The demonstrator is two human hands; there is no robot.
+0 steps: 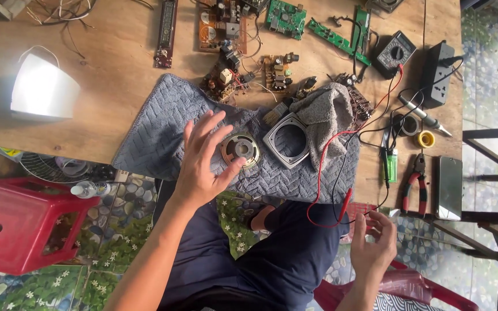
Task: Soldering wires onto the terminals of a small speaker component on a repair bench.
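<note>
On the grey towel at the tabletop's near edge, the spread left hand touches the round speaker beside a square frame, while the right hand pinches the red probe off-table.

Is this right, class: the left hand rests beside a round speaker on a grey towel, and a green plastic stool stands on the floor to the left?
Not quite. The head view shows the stool is red, not green. The rest holds: the left hand rests beside the round speaker on the grey towel.
</note>
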